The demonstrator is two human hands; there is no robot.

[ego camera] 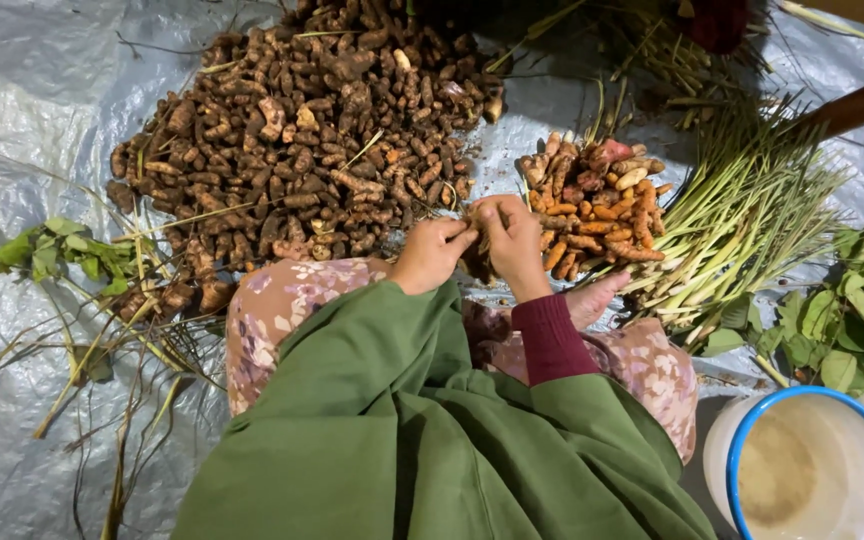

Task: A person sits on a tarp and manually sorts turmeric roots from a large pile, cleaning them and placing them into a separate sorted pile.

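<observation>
Both my hands meet over one root (474,252), a knobbly brown piece held just above my knees. My left hand (432,255) curls around its near end, fingers folded tight on it, and my right hand (514,245) grips the other end, thumb and fingertips pinched on top. The root sits between them, mostly hidden by my fingers, so I cannot tell its full shape. Straight ahead lies the big pile (302,140) of muddy brown roots, spread across the grey tarp (22,110). Just right of my hands is a small heap (597,205) of cleaner roots, orange and pinkish, touching a bundle of pale green stalks (742,230) that fans away to the right. Leafy sprigs (57,250) lie at the left beside dry stems, and more leaves (857,310) at the right edge. Near my right knee stands a white bucket (722,450) with a blue rim, cloudy water inside. My green sleeve (382,430) and flowered skirt (272,310) fill the foreground.
</observation>
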